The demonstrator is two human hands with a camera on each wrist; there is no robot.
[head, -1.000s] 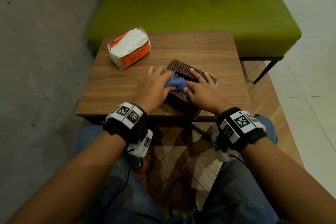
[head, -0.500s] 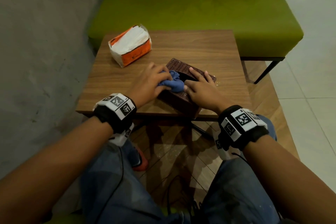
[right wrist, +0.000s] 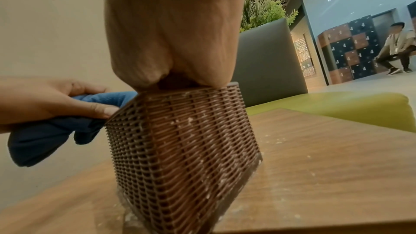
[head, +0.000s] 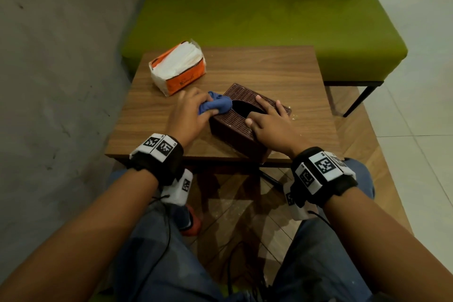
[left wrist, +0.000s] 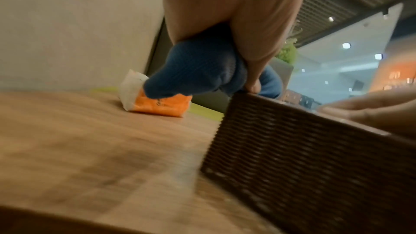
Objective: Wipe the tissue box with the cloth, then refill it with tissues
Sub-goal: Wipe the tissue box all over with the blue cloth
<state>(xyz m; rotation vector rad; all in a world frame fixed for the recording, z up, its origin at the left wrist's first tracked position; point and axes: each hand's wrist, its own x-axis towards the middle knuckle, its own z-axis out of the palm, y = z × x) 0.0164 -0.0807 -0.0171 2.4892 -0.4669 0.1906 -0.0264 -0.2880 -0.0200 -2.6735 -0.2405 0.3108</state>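
A brown woven tissue box [head: 235,127] [left wrist: 292,157] [right wrist: 184,141] lies at an angle on the wooden table [head: 269,71], its oval slot facing up. My left hand [head: 193,115] grips a bunched blue cloth [head: 217,105] [left wrist: 198,70] [right wrist: 45,140] against the box's left top edge. My right hand [head: 267,122] rests flat on the box's top beside the slot, fingers spread. An orange and white tissue pack [head: 177,70] [left wrist: 157,102] sits at the table's far left, open with white tissues showing. Pale dust specks the box's side in the right wrist view.
A green bench [head: 269,19] runs behind the table. A grey wall [head: 61,81] stands close on the left. Crumbs dot the table [right wrist: 315,157] to the right of the box. A person sits far off [right wrist: 396,49]. My knees are under the table's near edge.
My left hand has slid the blue cloth leftward from the slot toward the box's left edge, uncovering the slot. The right hand has stayed on the box.
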